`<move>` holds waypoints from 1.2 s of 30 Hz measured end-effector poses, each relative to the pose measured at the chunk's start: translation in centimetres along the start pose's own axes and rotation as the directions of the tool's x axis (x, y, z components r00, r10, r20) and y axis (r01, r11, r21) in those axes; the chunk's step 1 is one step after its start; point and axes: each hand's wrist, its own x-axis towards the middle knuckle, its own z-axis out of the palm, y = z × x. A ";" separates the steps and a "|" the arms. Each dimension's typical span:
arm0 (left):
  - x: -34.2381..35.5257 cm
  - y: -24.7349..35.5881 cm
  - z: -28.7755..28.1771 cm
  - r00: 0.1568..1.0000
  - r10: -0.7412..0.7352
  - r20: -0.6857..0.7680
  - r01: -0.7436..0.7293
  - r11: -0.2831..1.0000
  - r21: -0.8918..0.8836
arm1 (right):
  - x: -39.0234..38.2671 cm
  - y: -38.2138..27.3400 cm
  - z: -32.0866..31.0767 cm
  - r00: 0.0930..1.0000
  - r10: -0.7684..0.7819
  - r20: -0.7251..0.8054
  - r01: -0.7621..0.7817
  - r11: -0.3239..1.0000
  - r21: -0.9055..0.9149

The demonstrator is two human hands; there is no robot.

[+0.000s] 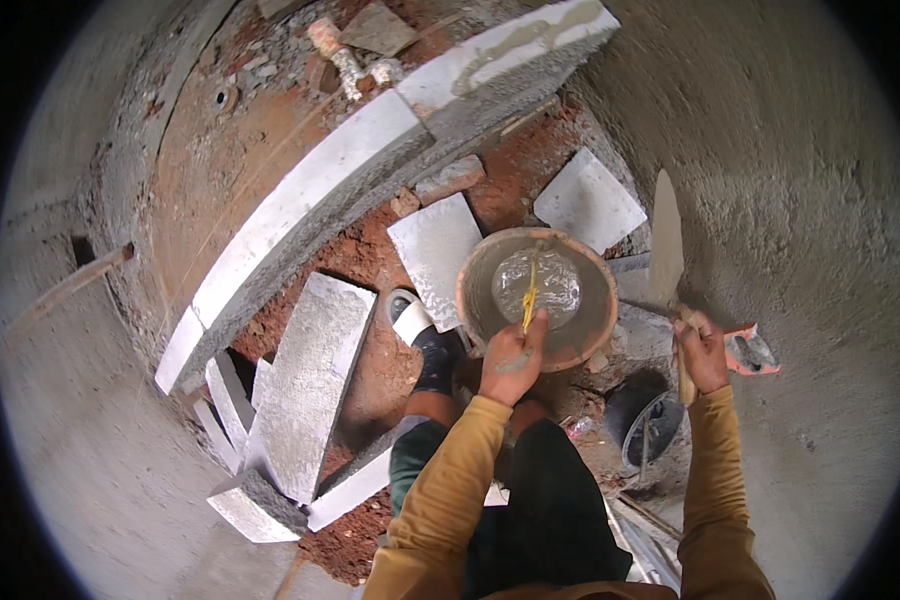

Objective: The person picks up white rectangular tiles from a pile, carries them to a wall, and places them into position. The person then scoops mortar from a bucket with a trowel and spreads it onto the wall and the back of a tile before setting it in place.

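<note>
My left hand is closed around the yellow rope handle of a round, orange-rimmed, mortar-stained bucket with clear liquid inside. The bucket hangs below that hand, over my legs. My right hand grips the wooden handle of a long-bladed trowel, its blade pointing up beside the bucket. An orange-handled tool, partly hidden, lies just right of that hand against the grey wall.
A curved line of white blocks crosses the upper left. Loose slabs and block pieces lie on red soil and rubble around my feet. A dark bucket is at lower right. Rough cement walls surround me.
</note>
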 end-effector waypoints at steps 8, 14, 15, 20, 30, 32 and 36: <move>-1.1 -0.9 -6.7 0.962 -0.068 -0.263 0.016 0.981 -0.196 | -1.3 -3.5 7.3 0.987 0.007 0.163 0.063 0.906 -0.420; 0.3 -7.0 -9.2 0.877 -0.259 -0.405 0.060 0.895 -0.441 | 1.4 -5.8 13.8 0.955 -0.075 0.288 0.273 0.606 -0.747; 0.8 -8.9 -10.2 0.848 -0.310 -0.430 0.055 0.859 -0.510 | 1.9 -6.0 14.7 0.953 -0.104 0.285 0.291 0.580 -0.761; 3.4 -18.4 -12.2 0.663 -0.587 -0.464 0.133 0.703 -0.699 | 7.2 -6.9 18.3 0.943 -0.007 0.333 0.317 0.327 -0.890; 5.2 -16.9 -1.1 0.517 -0.725 -0.455 -0.068 0.495 -0.866 | 16.6 -5.5 21.9 0.832 0.121 0.541 0.551 -0.072 -0.831; 6.3 -15.6 -1.0 0.517 -0.740 -0.430 -0.184 0.394 -0.900 | 17.3 -5.6 22.4 0.820 0.099 0.564 0.571 -0.074 -0.818; 7.2 -11.5 -1.3 0.520 -0.647 -0.557 -0.192 0.547 -0.815 | 19.2 -7.0 22.1 0.812 0.053 0.582 0.584 -0.087 -0.807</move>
